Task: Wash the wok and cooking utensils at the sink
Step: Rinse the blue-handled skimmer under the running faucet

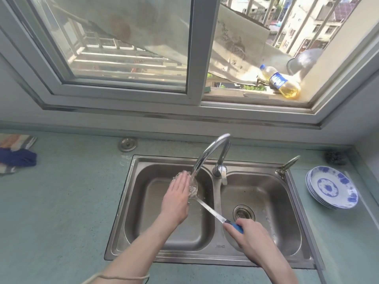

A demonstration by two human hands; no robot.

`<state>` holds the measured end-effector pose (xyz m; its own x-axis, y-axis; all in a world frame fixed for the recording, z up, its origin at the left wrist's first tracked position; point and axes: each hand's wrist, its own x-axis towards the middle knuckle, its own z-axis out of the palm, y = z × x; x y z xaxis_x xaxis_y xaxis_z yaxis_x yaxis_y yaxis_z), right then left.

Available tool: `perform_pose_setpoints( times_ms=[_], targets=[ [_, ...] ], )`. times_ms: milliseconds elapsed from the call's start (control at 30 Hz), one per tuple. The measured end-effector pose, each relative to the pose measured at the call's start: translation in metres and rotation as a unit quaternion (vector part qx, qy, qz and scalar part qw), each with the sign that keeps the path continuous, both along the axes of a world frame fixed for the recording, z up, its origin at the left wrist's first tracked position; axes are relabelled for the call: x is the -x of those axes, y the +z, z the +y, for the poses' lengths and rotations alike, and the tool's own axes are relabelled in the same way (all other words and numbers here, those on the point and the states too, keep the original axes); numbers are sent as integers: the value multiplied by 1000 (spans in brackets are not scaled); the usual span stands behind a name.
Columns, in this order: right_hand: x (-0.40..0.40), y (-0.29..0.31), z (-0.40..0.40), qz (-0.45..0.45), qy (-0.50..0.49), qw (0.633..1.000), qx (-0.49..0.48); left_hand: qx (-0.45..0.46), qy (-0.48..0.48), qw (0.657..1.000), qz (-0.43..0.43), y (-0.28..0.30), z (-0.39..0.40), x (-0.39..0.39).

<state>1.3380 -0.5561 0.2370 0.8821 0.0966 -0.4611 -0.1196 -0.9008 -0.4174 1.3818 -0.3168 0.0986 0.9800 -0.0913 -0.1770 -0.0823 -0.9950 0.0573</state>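
A steel ladle [207, 206] with a blue handle lies slanted over the left basin of the double steel sink [291, 177]. Its bowl sits under the water running from the curved tap [211, 149]. My right hand [249, 237] grips the blue handle above the divider between the basins. My left hand [176, 198] has straight fingers laid on the ladle's bowl in the stream. No wok is in view.
Stacked blue-and-white plates [332, 187] stand on the counter to the right, with a dark scrubber [336, 157] behind them. Cloths [16, 154] lie at the far left. A bottle of yellow liquid [281, 82] and a metal bowl [305, 60] rest on the open window's ledge.
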Motion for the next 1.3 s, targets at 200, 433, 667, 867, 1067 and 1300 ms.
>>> perform_pose_setpoints(
  times_ms=[200, 433, 667, 867, 1067, 1300],
  targets=[
    [6, 1, 0, -15, -8, 1000, -2, 17, -77, 997, 6, 4, -1, 0],
    [8, 4, -5, -8, -16, 1000, -14, 222, 84, 970, -44, 17, 4, -12],
    [9, -2, -22, -8, -50, 997, -52, 583, 408, 702, -24, -6, 14, -32],
    [9, -5, -26, -23, -40, 998, -48, 618, 475, 621, -77, 2, 3, -32],
    [8, -10, -16, -30, -44, 997, -51, 704, 473, 529, -27, 1, -12, -29],
    [2, -12, -7, -38, -32, 996, -69, 793, 486, 362, 52, 21, -35, -31]
  ],
)
